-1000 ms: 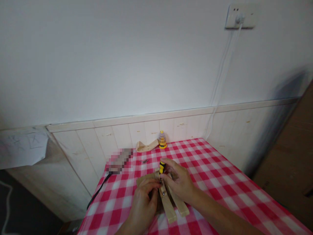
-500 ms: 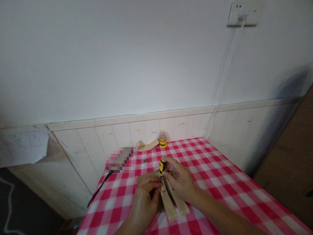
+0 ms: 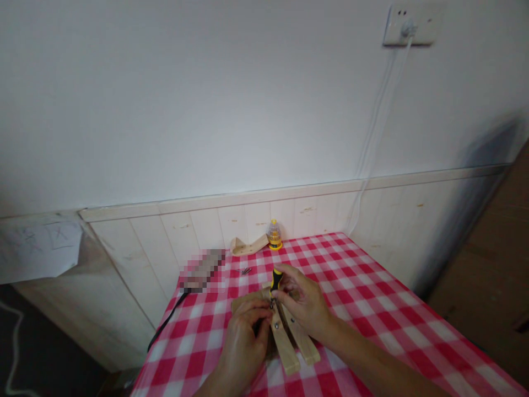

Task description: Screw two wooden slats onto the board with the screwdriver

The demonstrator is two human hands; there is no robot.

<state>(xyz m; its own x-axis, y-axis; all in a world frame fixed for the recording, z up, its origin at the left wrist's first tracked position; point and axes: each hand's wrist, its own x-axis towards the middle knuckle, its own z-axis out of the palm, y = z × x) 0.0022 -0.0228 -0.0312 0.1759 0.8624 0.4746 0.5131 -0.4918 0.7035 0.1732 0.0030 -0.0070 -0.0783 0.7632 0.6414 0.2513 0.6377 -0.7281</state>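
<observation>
My right hand (image 3: pixel 303 300) is closed round a short yellow-and-black screwdriver (image 3: pixel 276 279), which stands nearly upright with its tip down. At that tip, the fingers of my left hand (image 3: pixel 249 326) are pinched together against a pale wooden piece (image 3: pixel 285 346); what they grip is too small to make out. A metal screw head (image 3: pixel 276 326) shows on this piece. Beside it, to the right, lies a second wooden leg (image 3: pixel 305 346), partly under my right hand. Both rest on a brownish flat board or mat (image 3: pixel 243 300), mostly hidden by my hands.
A red-and-white checked cloth (image 3: pixel 351 309) covers the table. Several screws (image 3: pixel 246 271) lie beyond my hands. Further back stand a curved wooden part (image 3: pixel 250 249) and a yellow bit case with a clear cover (image 3: pixel 274 236), near the wall. A blurred-out object (image 3: pixel 204 270) with a black strap is at left.
The screwdriver has turned a little in my right hand, and its handle leans slightly more to the right. My left hand stays at the tip. The camera view shifted slightly.
</observation>
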